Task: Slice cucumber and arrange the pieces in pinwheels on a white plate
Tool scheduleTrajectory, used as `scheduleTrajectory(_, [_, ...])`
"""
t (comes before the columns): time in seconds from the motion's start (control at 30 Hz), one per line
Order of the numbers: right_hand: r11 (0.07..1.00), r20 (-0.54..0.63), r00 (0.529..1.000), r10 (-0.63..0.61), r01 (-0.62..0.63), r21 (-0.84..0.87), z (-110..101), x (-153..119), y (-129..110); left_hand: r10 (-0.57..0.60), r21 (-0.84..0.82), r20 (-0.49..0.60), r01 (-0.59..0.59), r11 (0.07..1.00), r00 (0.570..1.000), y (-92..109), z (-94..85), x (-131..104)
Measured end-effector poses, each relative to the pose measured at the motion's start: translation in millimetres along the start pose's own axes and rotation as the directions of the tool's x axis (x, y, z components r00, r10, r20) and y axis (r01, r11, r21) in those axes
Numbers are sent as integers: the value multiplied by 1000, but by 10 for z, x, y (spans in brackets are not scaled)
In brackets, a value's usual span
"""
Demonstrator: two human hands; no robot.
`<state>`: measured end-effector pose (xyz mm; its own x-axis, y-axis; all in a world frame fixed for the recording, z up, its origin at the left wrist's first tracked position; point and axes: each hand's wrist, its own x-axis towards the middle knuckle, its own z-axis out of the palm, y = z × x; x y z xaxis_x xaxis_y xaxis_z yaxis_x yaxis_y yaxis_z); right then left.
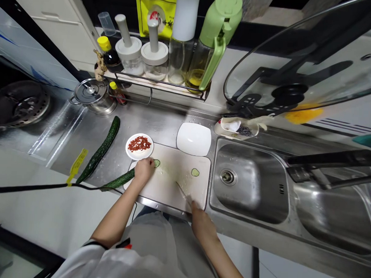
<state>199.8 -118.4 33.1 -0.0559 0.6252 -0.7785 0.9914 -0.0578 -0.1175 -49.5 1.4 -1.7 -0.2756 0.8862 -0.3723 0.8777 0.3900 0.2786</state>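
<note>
On the white cutting board [158,191], my left hand [144,172] is closed around a dark green cucumber [120,181]. The cucumber's pale cut end shows just past my fingers, and its other end reaches over the counter's front edge. My right hand [202,223] grips a knife [183,192] by its handle near the board's lower right corner. The blade points up and left, apart from the cucumber. A single cucumber slice [195,172] lies on the right of the board, with wet bits around it.
A second cucumber [102,149] lies left on the steel counter. Behind the board are a plate of small red pieces [139,144] and a white square dish [194,138]. A double sink [251,178] adjoins at right; a lidded pot [93,95] stands back left. A black cable [26,188] crosses the front.
</note>
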Motion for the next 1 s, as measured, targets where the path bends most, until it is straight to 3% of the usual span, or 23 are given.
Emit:
scheduleTrajectory(0.23, [1000, 0, 1000, 12, -12, -4, 26, -4, 11, -21, 114, 13, 19, 993, 1000, 35, 27, 16])
scheduleTrajectory(0.5, [1000, 5, 1000, 17, -17, -16, -38, -52, -37, 26, 18, -12, -25, 1000, 1000, 155, 29, -14])
scheduleTrajectory(0.63, [1000, 9, 1000, 24, -24, -5, -70, -64, -48, 151, -101, 15, -149, 984, 988, 429, 145, -34])
scheduleTrajectory(0.77, [1000, -13, 1000, 8, -7, 24, -34, -41, -33, 255, -167, 145, -230, 959, 956, 845, 386, -87])
scheduleTrajectory(0.87, [1000, -18, 1000, 14, -14, 13, -12, -28, -33, 276, -177, 245, -237, 955, 930, 1134, 588, -155])
scheduleTrajectory(1.0, [1000, -3, 1000, 25, -25, 11, -26, -32, -46, 276, -173, 263, -236, 956, 925, 1363, 769, -243])
